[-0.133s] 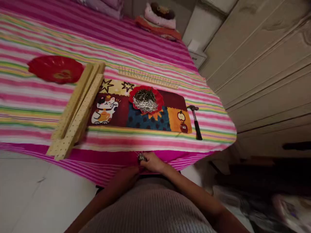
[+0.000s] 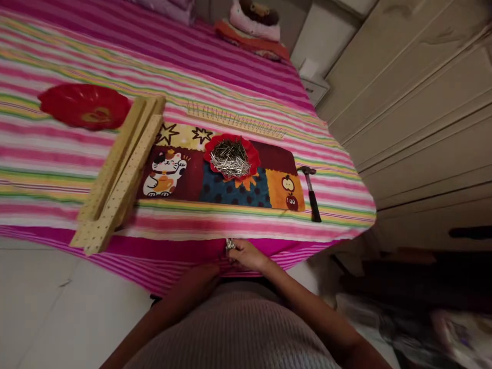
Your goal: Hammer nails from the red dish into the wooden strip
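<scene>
Close to my body at the bed's near edge, my right hand (image 2: 246, 254) is closed around a small bunch of nails (image 2: 230, 244), whose ends stick up above the fingers. My left hand (image 2: 209, 272) lies low and just left of it, dim, with its fingers hard to make out. Beyond them a red scalloped bowl (image 2: 253, 159) heaped with loose nails (image 2: 230, 160) sits on a patterned mat (image 2: 238, 192). Behind the mat lies a wooden strip (image 2: 234, 124) with a row of nails standing up along it.
A hammer (image 2: 312, 197) with a black handle lies right of the mat. Several perforated wooden strips (image 2: 123, 174) are stacked at the left, over the bed's edge. A larger red dish (image 2: 84, 105) stands beyond them. Folded cloths (image 2: 253, 38) lie at the back, near panelled cabinet doors (image 2: 415, 102).
My right hand has shifted slightly to the right with the nails, which look more bunched and upright now. The left hand has hardly moved.
</scene>
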Action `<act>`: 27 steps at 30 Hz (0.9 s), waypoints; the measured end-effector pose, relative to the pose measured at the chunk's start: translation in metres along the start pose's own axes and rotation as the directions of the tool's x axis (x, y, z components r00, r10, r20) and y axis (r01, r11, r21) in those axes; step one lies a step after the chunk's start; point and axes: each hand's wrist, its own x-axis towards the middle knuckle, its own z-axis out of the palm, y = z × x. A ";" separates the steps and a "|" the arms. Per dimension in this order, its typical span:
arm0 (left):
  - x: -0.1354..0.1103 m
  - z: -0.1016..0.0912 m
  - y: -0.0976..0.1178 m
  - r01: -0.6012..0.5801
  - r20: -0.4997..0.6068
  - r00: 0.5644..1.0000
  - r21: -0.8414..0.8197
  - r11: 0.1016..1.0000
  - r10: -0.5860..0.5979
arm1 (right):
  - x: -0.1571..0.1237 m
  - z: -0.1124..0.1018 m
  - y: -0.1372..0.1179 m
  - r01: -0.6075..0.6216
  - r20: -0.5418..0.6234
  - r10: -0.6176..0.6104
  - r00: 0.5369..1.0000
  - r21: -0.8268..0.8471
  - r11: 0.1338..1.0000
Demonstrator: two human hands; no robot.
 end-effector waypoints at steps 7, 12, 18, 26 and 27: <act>0.003 -0.026 0.013 0.131 0.097 0.988 -0.093 0.987 -0.122 | -0.018 -0.016 -0.030 0.028 0.037 -0.031 0.999 0.086 0.996; 0.016 -0.042 0.010 0.142 0.163 0.981 -0.211 0.967 -0.109 | -0.030 -0.032 -0.069 0.082 0.056 -0.085 0.995 0.050 0.995; 0.036 -0.031 -0.009 0.178 0.266 0.963 -0.494 0.851 -0.047 | -0.014 -0.067 -0.118 0.167 -0.040 -0.171 0.984 -0.095 0.981; 0.039 -0.038 -0.006 0.285 0.293 0.951 -0.692 0.663 -0.102 | 0.039 -0.094 -0.199 0.256 -0.139 -0.401 0.905 -0.575 0.777; 0.039 -0.040 -0.006 0.285 0.295 0.950 -0.693 0.662 -0.101 | 0.047 -0.096 -0.207 0.252 -0.136 -0.432 0.891 -0.644 0.723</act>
